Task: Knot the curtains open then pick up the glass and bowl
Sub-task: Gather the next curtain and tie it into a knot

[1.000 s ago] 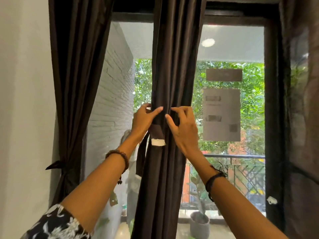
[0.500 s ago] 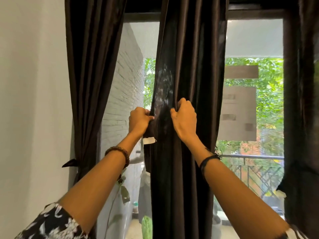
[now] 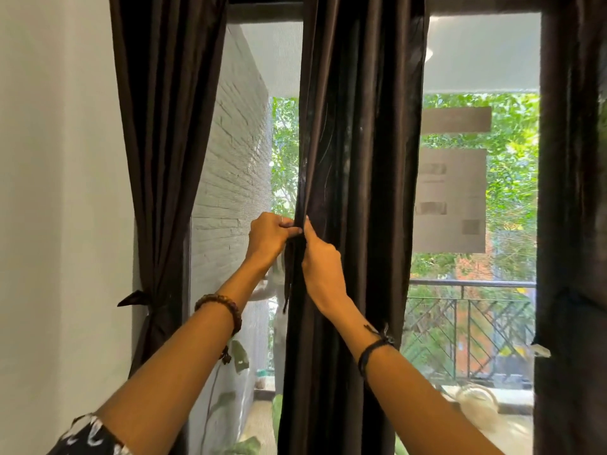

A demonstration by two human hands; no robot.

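- Middle curtain point(image 3: 361, 159): dark brown, hanging full length before the window point(image 3: 476, 60), gathered into folds at its left edge; a thin dark tie strip point(image 3: 288, 284) dangles there, just below the hands.
- Left hand point(image 3: 269, 238): raised to the curtain's left edge, fingers curled tight, pinching the gathered cloth or the tie; which of the two cannot be told. Beaded bracelet point(image 3: 220, 307) on the wrist, patterned sleeve point(image 3: 88, 438) at the elbow.
- Right hand point(image 3: 320, 261): touching the left, fingers curled round the same gathered edge, thumb pressed along the fold. Dark cord band point(image 3: 374, 348) on the wrist.
- Left curtain point(image 3: 164, 126): same cloth, beside the white wall point(image 3: 49, 192), already cinched low by a knotted tie point(image 3: 138, 298).
- Right curtain point(image 3: 571, 224): at the frame's edge, hanging dark.
- Outside: white brick wall point(image 3: 236, 175), balcony railing point(image 3: 466, 310), green foliage point(image 3: 512, 126).
- Glass and bowl: not in sight.
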